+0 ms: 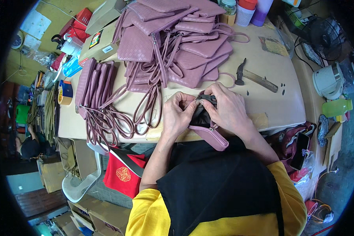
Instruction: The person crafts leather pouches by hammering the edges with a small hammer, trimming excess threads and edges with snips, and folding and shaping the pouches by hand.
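A roll of tape point(65, 93) sits at the far left edge of the tabletop point(279, 106), and just beside it a row of about five mauve pouches point(93, 84) stands on edge, their wrist straps point(118, 118) trailing in a tangle toward the near edge; those loops hang partly over the side, and I reckon a caught sleeve could drag the whole row off. Behind them a big heap of the same woven pouches point(177, 43) lies fanned out, a dozen or more, too overlapped to count exactly. At the near edge the left hand point(177, 114) pinches the top of one pouch point(208, 131), which hangs half off the tabletop with its dark lining point(202, 116) pulled out; the fingers are closed tight on the fabric by the zip. The right hand point(228, 108) meets it from the other side, its grip likewise narrow, thumb and fingers clamped on the dark zip end. With both pulling at one small spot, the lining could tear or the zip slip, and the pouch might drop into the lap. To the right lies one hammer point(255, 78), well apart from the hands, and past the tabletop's edge one phone point(299, 145) rests on a bag.
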{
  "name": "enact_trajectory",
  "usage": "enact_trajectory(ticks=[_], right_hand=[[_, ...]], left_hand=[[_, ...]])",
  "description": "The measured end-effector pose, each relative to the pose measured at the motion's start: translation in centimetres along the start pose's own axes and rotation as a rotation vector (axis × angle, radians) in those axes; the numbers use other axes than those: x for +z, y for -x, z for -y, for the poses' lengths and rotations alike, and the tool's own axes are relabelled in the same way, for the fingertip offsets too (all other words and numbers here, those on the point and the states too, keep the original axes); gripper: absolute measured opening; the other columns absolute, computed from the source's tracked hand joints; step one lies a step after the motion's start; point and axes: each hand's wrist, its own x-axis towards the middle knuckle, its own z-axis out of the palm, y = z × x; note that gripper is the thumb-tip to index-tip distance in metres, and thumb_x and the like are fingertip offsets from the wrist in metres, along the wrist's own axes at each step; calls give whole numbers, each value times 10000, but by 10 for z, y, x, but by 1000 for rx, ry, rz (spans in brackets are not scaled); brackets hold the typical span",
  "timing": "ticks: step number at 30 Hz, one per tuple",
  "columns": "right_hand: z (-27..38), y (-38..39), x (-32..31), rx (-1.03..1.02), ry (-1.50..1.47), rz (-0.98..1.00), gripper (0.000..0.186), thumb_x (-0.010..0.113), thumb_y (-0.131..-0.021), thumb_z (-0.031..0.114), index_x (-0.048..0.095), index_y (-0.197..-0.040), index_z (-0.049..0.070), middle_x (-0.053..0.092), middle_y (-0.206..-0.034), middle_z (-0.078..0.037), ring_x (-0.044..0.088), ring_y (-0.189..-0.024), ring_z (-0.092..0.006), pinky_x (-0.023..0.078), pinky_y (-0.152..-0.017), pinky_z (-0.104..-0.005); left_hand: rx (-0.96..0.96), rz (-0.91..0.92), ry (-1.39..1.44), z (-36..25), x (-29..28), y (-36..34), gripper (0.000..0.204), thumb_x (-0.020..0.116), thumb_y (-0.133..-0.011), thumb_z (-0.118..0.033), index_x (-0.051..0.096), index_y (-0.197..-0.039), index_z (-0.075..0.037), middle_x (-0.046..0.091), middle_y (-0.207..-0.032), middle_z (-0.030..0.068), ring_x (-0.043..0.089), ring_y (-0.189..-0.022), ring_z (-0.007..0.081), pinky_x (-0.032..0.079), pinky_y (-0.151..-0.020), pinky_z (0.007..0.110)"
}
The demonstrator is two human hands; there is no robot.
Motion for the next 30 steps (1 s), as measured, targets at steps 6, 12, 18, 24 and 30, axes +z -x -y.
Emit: enact_trajectory(ticks=[6, 12, 18, 24, 30], right_hand=[[-3, 0, 5, 32, -93, -12, 236, 646, -840, 199, 531, -992, 59, 615, -952, -97, 620, -896, -323, 464, -756, -462], [-4, -4, 5, -7, -114, -24, 215, 647, -835, 192, 546, -962, 51, 627, -896, -103, 623, -861, -347, 466, -731, -472], [-47, -20, 11, 148, -922, 222, 125, 595, -924, 173, 555, -926, 55, 565, -742, 1, 542, -628, -103, 414, -570, -237], [-35, -20, -1, 68, -1011, -28, 191, 619, -920, 185, 564, -1010, 26, 578, -796, -5, 564, -707, -88, 453, -634, -256], [-6, -5, -13, -76, -120, -17, 234, 665, -840, 183, 540, -999, 66, 628, -883, -92, 633, -809, -303, 468, -721, -427]], left_hand=[[30, -10, -15, 0, 1, 0, 147, 723, -823, -57, 627, -850, 51, 638, -727, 39, 568, -641, 64, 475, -586, 221], [60, -14, 55, 4, 1, 3, 135, 721, -816, -32, 621, -854, 50, 633, -725, 37, 560, -629, 67, 478, -600, 216], [-23, 78, 231, 7, -5, 0, 170, 738, -820, -59, 628, -892, 49, 651, -758, 41, 576, -662, 62, 478, -627, 200], [-136, 174, 407, 12, -11, -3, 228, 752, -824, -99, 630, -951, 46, 661, -782, 32, 573, -670, 49, 469, -618, 184], [-124, 178, 318, 16, -11, -3, 195, 748, -823, -83, 634, -930, 34, 640, -763, 6, 542, -662, 28, 450, -594, 169]])
